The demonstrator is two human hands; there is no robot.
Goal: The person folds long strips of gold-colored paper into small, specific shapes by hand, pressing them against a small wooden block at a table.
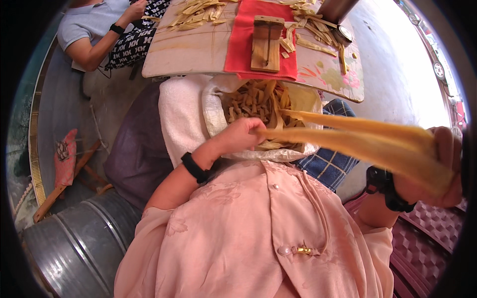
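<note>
In my raised right hand, at the far right, I grip the wide ends of long yellow-brown dried strips. They stretch leftward across the sack, slightly blurred. My left hand pinches the narrow end of the lower strip over the sack. Another strip's tip hangs free above the opening. Below, an open white woven sack in my lap holds short pieces and longer strips of the same material. Beyond it stands a slotted wooden block on a red cloth.
More strips lie on the table, with others near a dark cylinder and a round dial. A person sits at left. A metal drum stands at lower left, a maroon slatted seat at lower right.
</note>
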